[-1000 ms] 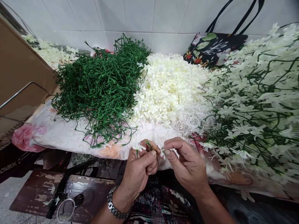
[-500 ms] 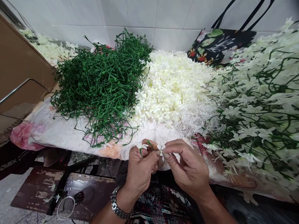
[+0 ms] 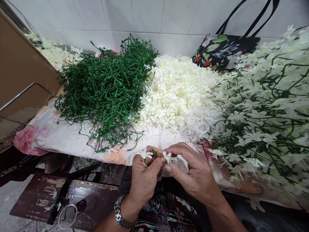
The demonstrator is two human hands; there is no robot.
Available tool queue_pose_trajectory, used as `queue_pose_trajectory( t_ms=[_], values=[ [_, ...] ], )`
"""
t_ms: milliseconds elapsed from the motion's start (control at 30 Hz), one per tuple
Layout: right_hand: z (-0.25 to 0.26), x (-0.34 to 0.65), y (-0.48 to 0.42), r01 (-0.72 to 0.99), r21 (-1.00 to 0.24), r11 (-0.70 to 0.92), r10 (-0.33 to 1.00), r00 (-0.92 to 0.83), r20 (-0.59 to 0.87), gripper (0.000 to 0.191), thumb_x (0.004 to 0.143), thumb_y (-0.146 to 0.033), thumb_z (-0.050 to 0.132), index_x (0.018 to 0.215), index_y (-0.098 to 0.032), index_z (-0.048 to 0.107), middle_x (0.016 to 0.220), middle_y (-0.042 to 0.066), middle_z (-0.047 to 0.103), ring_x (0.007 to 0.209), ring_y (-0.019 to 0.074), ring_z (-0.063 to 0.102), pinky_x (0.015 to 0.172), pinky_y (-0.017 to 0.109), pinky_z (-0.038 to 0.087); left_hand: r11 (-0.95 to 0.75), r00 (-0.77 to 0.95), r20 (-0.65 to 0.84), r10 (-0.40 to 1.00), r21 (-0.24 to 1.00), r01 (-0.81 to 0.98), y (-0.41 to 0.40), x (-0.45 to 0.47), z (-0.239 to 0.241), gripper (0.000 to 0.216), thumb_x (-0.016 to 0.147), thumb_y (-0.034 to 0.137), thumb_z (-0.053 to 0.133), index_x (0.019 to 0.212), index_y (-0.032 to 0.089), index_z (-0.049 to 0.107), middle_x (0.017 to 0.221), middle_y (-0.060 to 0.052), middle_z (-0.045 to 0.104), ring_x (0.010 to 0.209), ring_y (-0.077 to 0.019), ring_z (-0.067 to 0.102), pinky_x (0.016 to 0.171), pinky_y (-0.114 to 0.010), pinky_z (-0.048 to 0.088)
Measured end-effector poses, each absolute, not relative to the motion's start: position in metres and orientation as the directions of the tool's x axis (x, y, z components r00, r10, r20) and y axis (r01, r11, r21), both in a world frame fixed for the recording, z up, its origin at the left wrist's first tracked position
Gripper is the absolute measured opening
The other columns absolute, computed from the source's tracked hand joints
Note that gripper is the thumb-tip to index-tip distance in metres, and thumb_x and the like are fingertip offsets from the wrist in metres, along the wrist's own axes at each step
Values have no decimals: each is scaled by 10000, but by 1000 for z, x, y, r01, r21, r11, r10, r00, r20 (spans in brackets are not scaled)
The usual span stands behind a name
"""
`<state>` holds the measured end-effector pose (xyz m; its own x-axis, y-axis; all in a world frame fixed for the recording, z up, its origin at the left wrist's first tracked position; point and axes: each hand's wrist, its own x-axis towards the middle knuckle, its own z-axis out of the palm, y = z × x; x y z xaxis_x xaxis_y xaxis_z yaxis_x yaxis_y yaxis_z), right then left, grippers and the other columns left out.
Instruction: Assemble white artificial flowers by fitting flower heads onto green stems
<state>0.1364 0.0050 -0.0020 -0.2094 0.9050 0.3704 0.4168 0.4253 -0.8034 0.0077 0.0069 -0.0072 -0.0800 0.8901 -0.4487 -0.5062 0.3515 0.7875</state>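
My left hand (image 3: pixel 145 172) pinches an artificial flower stem (image 3: pixel 153 150) with green tips between thumb and forefinger. One white flower (image 3: pixel 146 154) on it stands at the left of the knuckles. A second white flower (image 3: pixel 167 157) sits at the left thumb tip, its thin white stamens pointing right. Around this second flower is my right hand (image 3: pixel 190 170), its thumb and forefinger apart, with the stamens in the gap between them. Whether a right fingertip touches the petals I cannot tell. Beyond the hands lie loose white blossoms (image 3: pixel 178 90) and a heap of green stems (image 3: pixel 103 87).
A pile of white stamens (image 3: pixel 202 124) lies beside the blossoms. Assembled flower sprays (image 3: pixel 260 129) fill the right side. A floral bag (image 3: pixel 224 51) leans on the tiled wall. At left stands a cardboard box (image 3: pixel 24 61); below is a brown board (image 3: pixel 94 199) with a clear ring (image 3: pixel 68 216).
The right thumb and forefinger have parted from their pinch at the second flower. Its stamens now show, pointing right. The left hand keeps its grip on the stem.
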Motion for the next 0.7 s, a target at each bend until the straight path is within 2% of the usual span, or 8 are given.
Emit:
queue_pose_trajectory(
  t_ms=[67, 133, 233, 300, 400, 533, 700],
  values=[
    [-1, 135, 4, 413, -798, 438, 898, -173, 404, 69, 852, -146, 565, 900, -189, 592, 789, 1, 593, 728, 99, 565, 653, 207, 455, 334, -88, -420, 903, 817, -469, 5, 7, -12, 342, 533, 214, 772, 508, 159, 435, 438, 91, 372, 408, -32, 323, 392, -160, 267],
    [-1, 135, 4, 421, -791, 444, 894, -151, 421, 84, 852, -111, 549, 851, -185, 587, 737, -12, 579, 679, 88, 554, 614, 201, 437, 307, -61, -363, 930, 856, -415, 4, 6, -15, 302, 586, 238, 760, 517, 145, 481, 452, 81, 380, 426, -34, 315, 409, -167, 272],
    [-4, 137, 4, 441, -781, 443, 891, -115, 440, 96, 848, -96, 545, 824, -181, 581, 714, -18, 577, 648, 80, 544, 585, 194, 420, 255, 20, -267, 964, 892, -374, 4, 2, -15, 202, 678, 296, 722, 642, 125, 621, 573, 24, 523, 477, -52, 366, 443, -184, 312],
    [-5, 139, 5, 449, -786, 426, 895, -80, 439, 104, 848, -94, 539, 802, -181, 574, 703, -22, 576, 639, 78, 537, 580, 192, 415, 240, 61, -235, 970, 889, -389, 4, -1, -14, 227, 739, 354, 675, 734, 128, 666, 657, -9, 584, 478, -55, 372, 440, -193, 316],
    [-5, 141, 7, 447, -798, 405, 903, -57, 427, 116, 847, -102, 536, 769, -183, 564, 679, -28, 563, 621, 80, 522, 569, 195, 408, 217, 51, -213, 976, 909, -355, 4, -4, -15, 279, 787, 405, 626, 776, 135, 692, 605, 1, 555, 453, -61, 347, 435, -207, 306],
    [5, 143, 7, 427, -803, 416, 900, -65, 431, 107, 852, -121, 532, 771, -183, 563, 674, -22, 555, 610, 91, 521, 546, 209, 404, 105, 10, -105, 994, 974, -202, 2, -5, -21, 241, 804, 384, 622, 805, 160, 711, 554, 8, 535, 504, -104, 423, 499, -234, 349],
    [21, 142, 7, 433, -756, 491, 863, -125, 489, 87, 845, -111, 541, 795, -181, 555, 687, -5, 558, 622, 108, 528, 551, 233, 411, -39, 48, 43, 998, 995, -92, 3, -6, -16, 208, 848, 304, 574, 763, 172, 710, 645, -19, 585, 584, -126, 479, 540, -237, 369]
  ],
)
